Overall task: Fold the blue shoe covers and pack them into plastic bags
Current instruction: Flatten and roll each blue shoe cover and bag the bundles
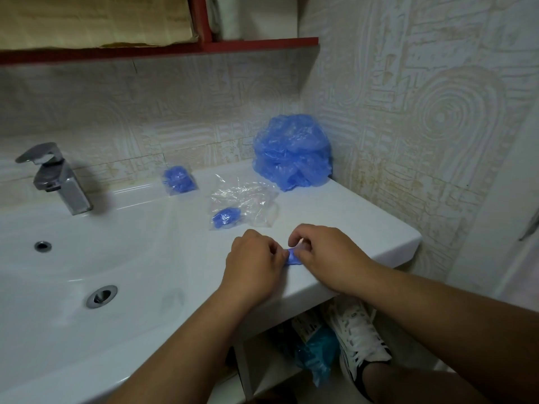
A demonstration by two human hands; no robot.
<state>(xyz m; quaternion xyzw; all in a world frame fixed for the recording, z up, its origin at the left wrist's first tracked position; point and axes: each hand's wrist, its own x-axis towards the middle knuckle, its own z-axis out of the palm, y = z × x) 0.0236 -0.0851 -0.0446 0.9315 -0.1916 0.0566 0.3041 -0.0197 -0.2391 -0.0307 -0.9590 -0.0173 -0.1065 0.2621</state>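
- Blue shoe cover (291, 257): only a small crumpled patch shows between the two hands. The rest is hidden under the fingers, so its long axis and heading cannot be told.
- It sits on the flat right ledge of the white sink (335, 205), close to the front edge.
- Left hand (253, 259): fingers curled inward and pinching the cover's left side; the fingertips are hidden behind the knuckles.
- Right hand (325, 255): thumb and fingers curled and pinching the cover's right side.
- Package (313, 339) under the sink: it carries a printed label, too blurred to read.
- No other writing is legible.
- Clear plastic bag (248, 202) just beyond the hands: it holds one folded cover (227, 218), whose long axis runs lower left to upper right.
- Second packed bag (179, 180): it stands against the wall, between the tap (55, 176) and the loose pile of covers (291, 153) in the corner.
- White laced shoe (361, 342): it is partly cut off behind the right forearm.
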